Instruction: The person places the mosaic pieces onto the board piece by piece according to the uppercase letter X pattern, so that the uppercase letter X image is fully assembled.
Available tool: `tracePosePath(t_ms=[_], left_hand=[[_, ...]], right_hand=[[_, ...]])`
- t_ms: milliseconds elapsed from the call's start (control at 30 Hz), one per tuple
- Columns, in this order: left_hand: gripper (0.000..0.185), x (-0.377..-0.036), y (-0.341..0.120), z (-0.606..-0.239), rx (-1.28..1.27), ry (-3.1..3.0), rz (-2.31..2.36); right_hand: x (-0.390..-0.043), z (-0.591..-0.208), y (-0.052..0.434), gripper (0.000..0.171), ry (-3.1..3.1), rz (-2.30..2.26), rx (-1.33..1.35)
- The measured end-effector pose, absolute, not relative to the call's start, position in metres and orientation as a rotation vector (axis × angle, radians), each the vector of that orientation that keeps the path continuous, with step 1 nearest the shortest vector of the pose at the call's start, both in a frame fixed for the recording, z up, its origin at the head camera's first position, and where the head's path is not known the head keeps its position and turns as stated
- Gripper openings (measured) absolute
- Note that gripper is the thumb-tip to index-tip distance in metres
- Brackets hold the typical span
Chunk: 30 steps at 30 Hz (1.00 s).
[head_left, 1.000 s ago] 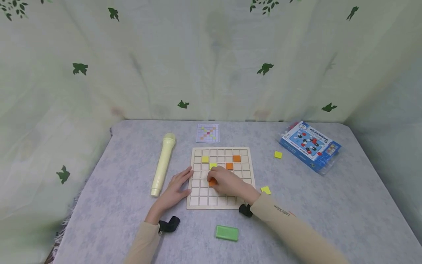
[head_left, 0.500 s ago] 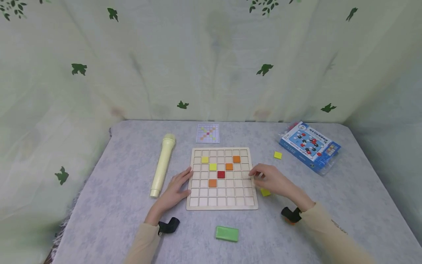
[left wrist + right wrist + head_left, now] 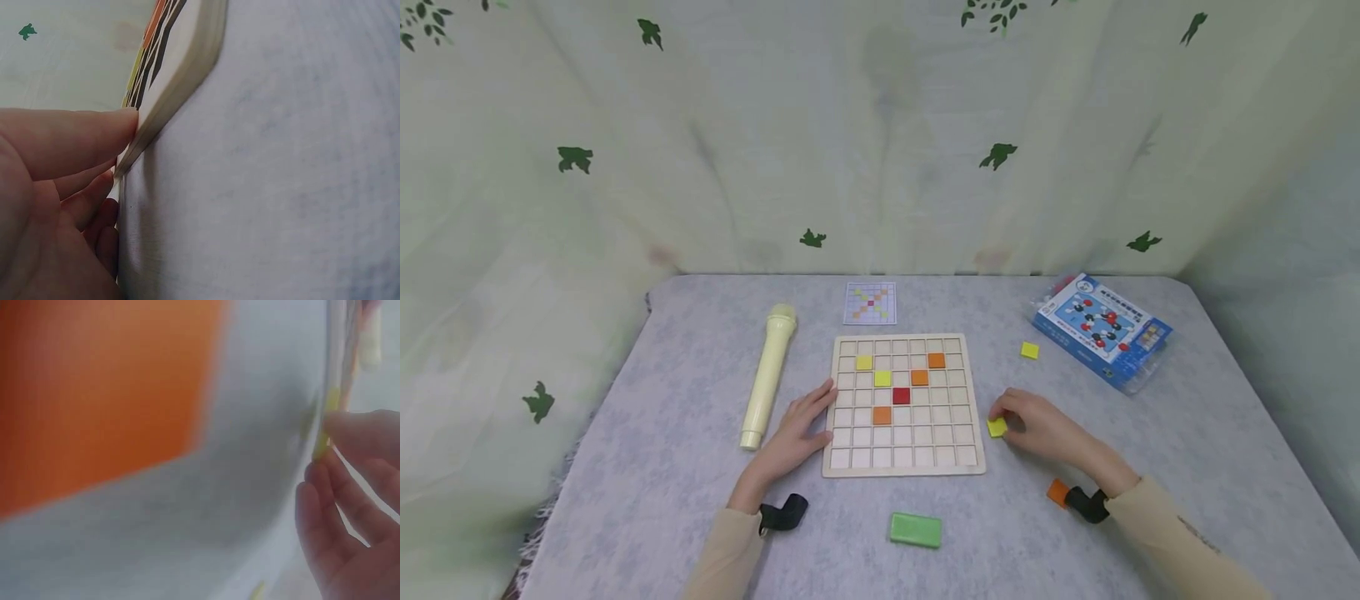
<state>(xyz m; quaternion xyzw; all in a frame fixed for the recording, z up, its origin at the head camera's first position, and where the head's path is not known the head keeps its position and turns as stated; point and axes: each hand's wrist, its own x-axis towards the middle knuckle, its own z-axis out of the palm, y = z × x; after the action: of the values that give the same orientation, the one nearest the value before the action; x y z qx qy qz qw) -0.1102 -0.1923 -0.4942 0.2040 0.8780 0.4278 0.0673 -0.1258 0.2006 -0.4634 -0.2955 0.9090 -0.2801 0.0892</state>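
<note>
A wooden grid board (image 3: 925, 457) lies in the middle of the table in the head view. Set in its cells are a red tile (image 3: 901, 396) and several yellow and orange tiles, such as this orange one (image 3: 882, 415). Fingers and thumb of my left hand (image 3: 796, 427) touch the board's left edge, lying fairly straight. Just off the board's right edge, my right hand (image 3: 1043, 428) pinches a yellow tile (image 3: 996, 427) between thumb and fingers. The right wrist view shows that yellow tile (image 3: 320, 445) edge-on at the fingertips.
An orange tile (image 3: 1057, 492) lies by the right wrist, and another yellow tile (image 3: 1029, 351) farther back. Behind the board is a pattern card (image 3: 870, 303). A pale yellow microphone (image 3: 767, 379) lies left, a blue box (image 3: 1097, 329) back right, a green block (image 3: 915, 530) in front.
My right hand has left the board's cells, uncovering the red tile, and moved right to the yellow tile beside the board, which it now pinches. My left hand stays at the edge.
</note>
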Motion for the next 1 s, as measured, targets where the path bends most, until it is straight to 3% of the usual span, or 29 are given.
tracePosePath(t_ms=[633, 800, 1000], left_hand=[[0.060, -0.110, -0.192, -0.496, 0.628, 2.655, 1.317], [0.061, -0.110, -0.192, -0.496, 0.648, 2.661, 1.322], [0.061, -0.110, -0.193, -0.495, 0.650, 2.643, 1.335]], right_hand=[[-0.146, -0.457, 0.095, 0.021, 2.707, -0.692, -0.891], [-0.146, -0.459, 0.098, 0.022, 2.712, -0.724, -0.843], [-0.140, -0.453, 0.141, 0.020, 2.660, -0.946, -0.797]])
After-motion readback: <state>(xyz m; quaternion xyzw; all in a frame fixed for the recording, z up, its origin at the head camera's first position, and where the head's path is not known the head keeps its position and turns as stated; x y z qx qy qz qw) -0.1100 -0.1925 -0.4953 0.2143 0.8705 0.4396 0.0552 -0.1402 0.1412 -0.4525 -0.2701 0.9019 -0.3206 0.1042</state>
